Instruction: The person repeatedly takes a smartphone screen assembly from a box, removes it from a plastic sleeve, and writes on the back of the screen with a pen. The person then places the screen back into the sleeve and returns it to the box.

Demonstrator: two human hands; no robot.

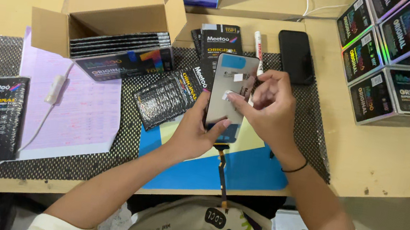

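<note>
My left hand grips the lower edge of a grey phone screen panel, held with its back side up above the table. A dark flex ribbon hangs from the panel's bottom toward my lap. My right hand rests on the panel's right side, its fingertips pinching a small white sticker against the panel's middle. A blue film patch covers the panel's top. Under the hands lie a blue sheet and a yellow sheet.
An open cardboard box with flat black packages stands at the back left. Black bubble pouches lie on the mesh mat. A white marker and a black phone sit behind the panel. Stacked dark boxes fill the right.
</note>
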